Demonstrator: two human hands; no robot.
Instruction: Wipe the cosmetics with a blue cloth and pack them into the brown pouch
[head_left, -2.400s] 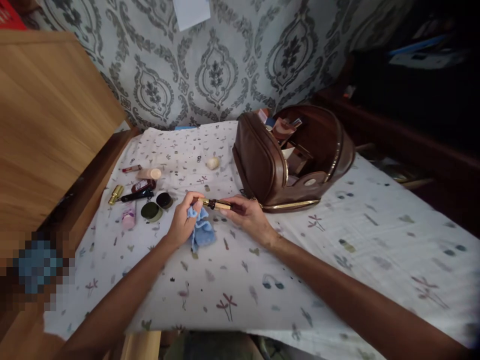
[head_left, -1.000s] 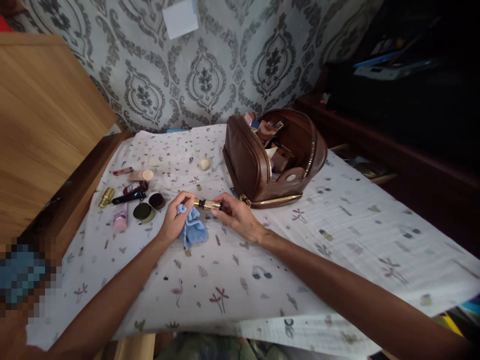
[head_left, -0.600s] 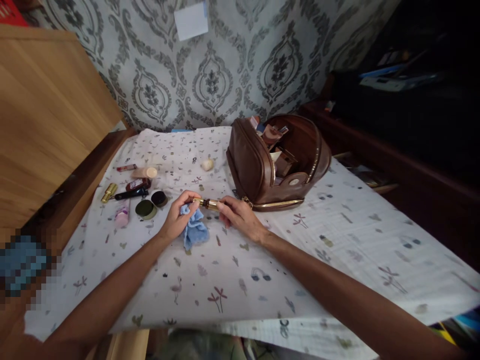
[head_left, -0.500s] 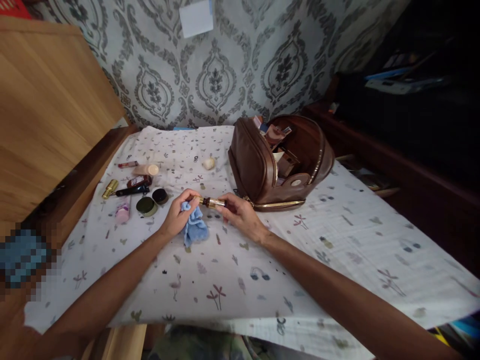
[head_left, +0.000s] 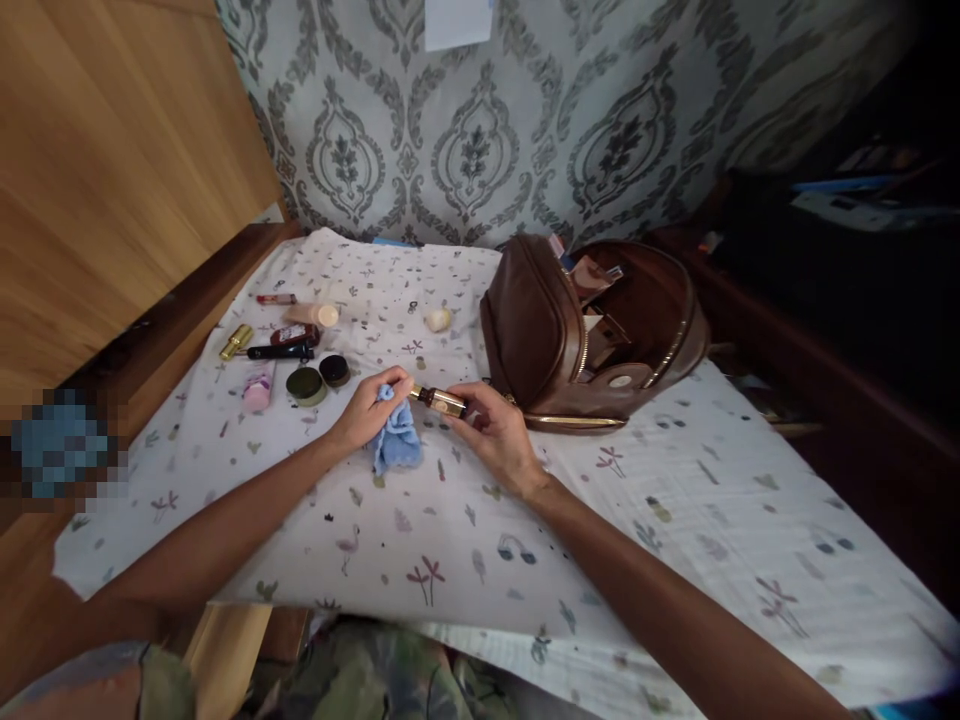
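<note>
My right hand [head_left: 495, 432] is closed on a small gold and dark lipstick tube [head_left: 441, 400], held level above the patterned white cloth [head_left: 465, 540]. My left hand [head_left: 369, 408] is closed on a crumpled blue rag [head_left: 396, 445], its fingertips pinching the rag against the tube's left end. Both hands hover just in front of an open brown leather cosmetics bag [head_left: 540, 335], which lies on the cloth with boxes and tubes showing inside.
Several cosmetics lie at the left: a gold tube [head_left: 235, 342], a black pencil [head_left: 279, 352], a pink bottle [head_left: 257, 389], two round dark pots [head_left: 319, 378], a beige tube [head_left: 311, 315]. A small cream object [head_left: 438, 320] sits behind. A wooden cabinet [head_left: 112, 170] stands left, dark furniture right.
The view has shifted, so everything sits further right and higher in the frame. My hands keep their grip on the tube and the rag, with only slight movement at the tube's end.
</note>
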